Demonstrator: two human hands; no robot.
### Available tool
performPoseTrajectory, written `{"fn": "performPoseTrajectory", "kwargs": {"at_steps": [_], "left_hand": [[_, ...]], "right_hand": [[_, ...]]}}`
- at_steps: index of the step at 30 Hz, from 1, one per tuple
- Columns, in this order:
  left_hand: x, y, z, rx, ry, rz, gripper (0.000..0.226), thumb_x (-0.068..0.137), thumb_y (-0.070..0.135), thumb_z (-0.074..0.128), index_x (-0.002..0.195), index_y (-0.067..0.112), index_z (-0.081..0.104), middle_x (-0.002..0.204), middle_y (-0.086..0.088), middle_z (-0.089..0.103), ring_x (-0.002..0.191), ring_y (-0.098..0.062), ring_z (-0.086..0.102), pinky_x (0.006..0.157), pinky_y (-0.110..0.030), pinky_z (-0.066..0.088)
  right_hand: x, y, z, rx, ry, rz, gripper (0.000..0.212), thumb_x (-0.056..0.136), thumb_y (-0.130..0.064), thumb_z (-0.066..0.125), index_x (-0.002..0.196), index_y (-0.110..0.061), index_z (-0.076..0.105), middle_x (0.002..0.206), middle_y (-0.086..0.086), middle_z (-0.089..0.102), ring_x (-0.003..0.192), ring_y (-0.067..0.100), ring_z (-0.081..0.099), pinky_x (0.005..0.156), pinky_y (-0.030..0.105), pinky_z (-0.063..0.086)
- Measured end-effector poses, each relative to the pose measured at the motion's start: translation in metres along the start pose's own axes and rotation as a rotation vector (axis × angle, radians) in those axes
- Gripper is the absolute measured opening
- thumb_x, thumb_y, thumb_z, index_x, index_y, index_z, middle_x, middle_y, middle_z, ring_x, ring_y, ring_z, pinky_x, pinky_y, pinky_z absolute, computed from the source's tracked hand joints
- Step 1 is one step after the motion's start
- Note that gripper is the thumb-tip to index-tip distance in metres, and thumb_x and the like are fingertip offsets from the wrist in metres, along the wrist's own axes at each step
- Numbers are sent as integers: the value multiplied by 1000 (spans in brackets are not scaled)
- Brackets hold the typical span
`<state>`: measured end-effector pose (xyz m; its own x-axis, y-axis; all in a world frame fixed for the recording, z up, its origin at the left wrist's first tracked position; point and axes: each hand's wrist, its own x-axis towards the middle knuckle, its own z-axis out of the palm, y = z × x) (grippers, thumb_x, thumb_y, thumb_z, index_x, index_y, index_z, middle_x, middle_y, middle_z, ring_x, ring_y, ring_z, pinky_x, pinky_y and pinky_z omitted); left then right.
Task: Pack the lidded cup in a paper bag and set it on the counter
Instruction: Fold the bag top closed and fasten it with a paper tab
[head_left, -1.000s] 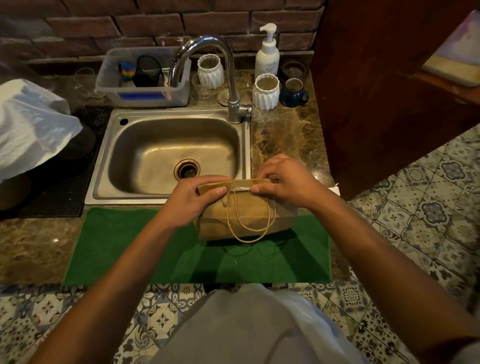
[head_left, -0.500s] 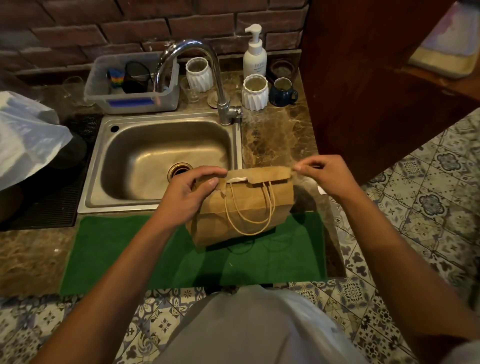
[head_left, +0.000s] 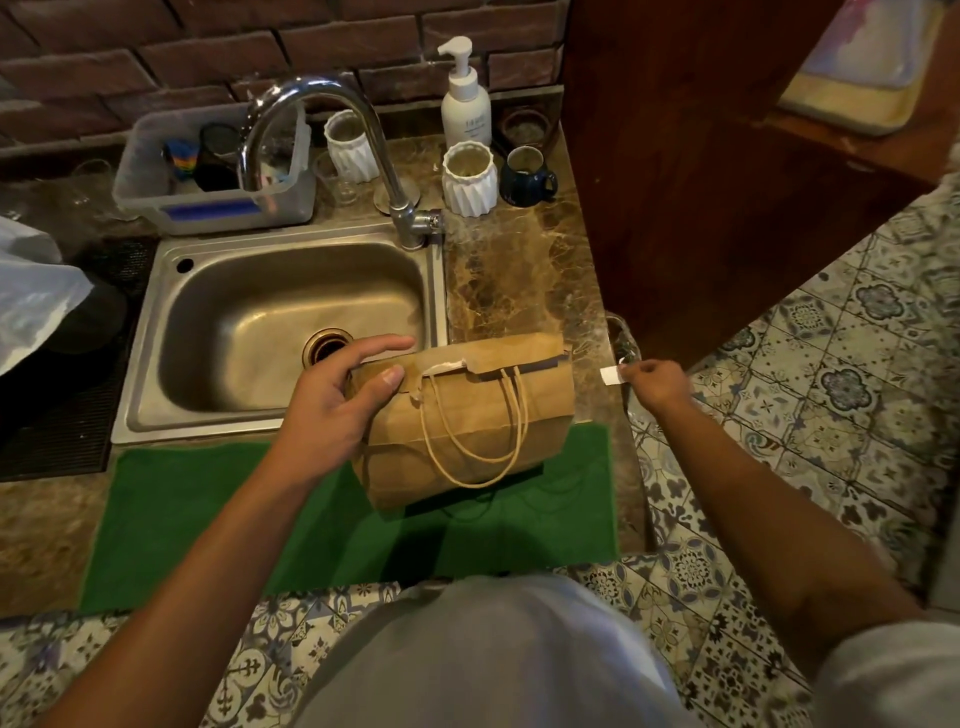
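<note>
Left hand (head_left: 332, 410) fingers (head_left: 382, 345) wrap the left end of the paper bag (head_left: 467, 410), thumb on its front, holding it just above the green mat (head_left: 208, 519) on the surface. Bag's long axis runs left-right, folded top facing away toward the sink (head_left: 280, 322), handles hanging toward the person. Cup presumably inside, not visible. Right hand (head_left: 657, 384) is apart from the bag's right end, fingers pinching a small white strip (head_left: 612, 375). Left hand is nearer for set-down.
</note>
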<state>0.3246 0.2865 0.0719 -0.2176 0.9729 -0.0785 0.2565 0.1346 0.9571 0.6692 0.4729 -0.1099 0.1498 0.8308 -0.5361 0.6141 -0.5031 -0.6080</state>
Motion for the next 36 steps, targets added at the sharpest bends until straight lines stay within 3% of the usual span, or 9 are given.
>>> {"fn": "performPoseTrajectory", "kwargs": {"at_steps": [6, 10, 14, 17, 20, 24, 27, 31, 36], "left_hand": [[-9, -3, 5, -14, 10, -80, 33, 97, 8, 64, 117, 35, 69, 107, 30, 70, 89, 4, 66, 78, -22, 56], [-10, -4, 4, -10, 31, -87, 35, 97, 9, 65, 117, 37, 70, 108, 29, 71, 89, 5, 66, 77, -19, 56], [-11, -4, 3, -3, 31, -95, 36, 96, 8, 66, 119, 36, 69, 109, 33, 69, 91, 5, 67, 79, -20, 57], [-12, -6, 0, 20, 20, -87, 39, 95, 9, 67, 121, 39, 68, 114, 33, 68, 97, 5, 67, 82, -18, 55], [-12, -8, -8, 100, -19, -103, 43, 93, 13, 71, 123, 43, 67, 118, 38, 65, 113, 9, 62, 92, -16, 52], [-10, -6, -29, 339, -116, -133, 33, 89, 23, 76, 116, 41, 71, 108, 27, 73, 106, 5, 66, 92, -28, 55], [-8, -5, -37, 572, -188, -103, 19, 91, 34, 74, 110, 31, 76, 98, 15, 74, 93, -9, 70, 83, -41, 59], [0, -1, -35, 831, -286, 5, 35, 87, 60, 60, 100, 29, 73, 82, 11, 71, 75, -14, 65, 68, -42, 55], [13, 3, -25, 877, -428, -2, 32, 90, 59, 64, 89, 27, 68, 75, 12, 61, 71, -8, 57, 66, -41, 53]], "right_hand": [[4, -6, -4, -67, 2, -41, 31, 93, -37, 70, 80, -9, 74, 78, 8, 67, 67, 21, 58, 65, 31, 44], [1, -6, -6, -141, 0, -96, 11, 90, -25, 75, 86, -15, 76, 85, 7, 72, 72, 20, 62, 70, 33, 48], [-6, -5, -4, -232, 75, -141, 17, 92, -26, 69, 75, -24, 73, 82, 7, 76, 75, 27, 71, 75, 43, 62], [-19, -14, -4, -275, 154, -218, 14, 95, -28, 66, 85, -21, 73, 84, 5, 76, 75, 24, 69, 69, 38, 60], [-31, -28, -11, -177, 166, -274, 7, 94, -27, 70, 87, -25, 70, 87, 1, 74, 79, 21, 70, 75, 44, 62], [-62, -62, -17, -28, 116, -381, 10, 89, -26, 77, 96, -19, 75, 86, -1, 73, 83, 19, 71, 82, 41, 61], [-106, -93, -14, 99, 63, -478, 15, 88, -27, 78, 99, -18, 75, 83, 0, 75, 77, 13, 73, 74, 28, 59], [-169, -120, -5, 350, -34, -536, 13, 89, -16, 78, 100, -12, 73, 75, 3, 71, 60, -2, 66, 59, 13, 52], [-213, -129, 4, 458, -122, -536, 15, 86, -19, 81, 90, -27, 69, 73, 15, 69, 68, 20, 72, 65, 32, 58]]}}
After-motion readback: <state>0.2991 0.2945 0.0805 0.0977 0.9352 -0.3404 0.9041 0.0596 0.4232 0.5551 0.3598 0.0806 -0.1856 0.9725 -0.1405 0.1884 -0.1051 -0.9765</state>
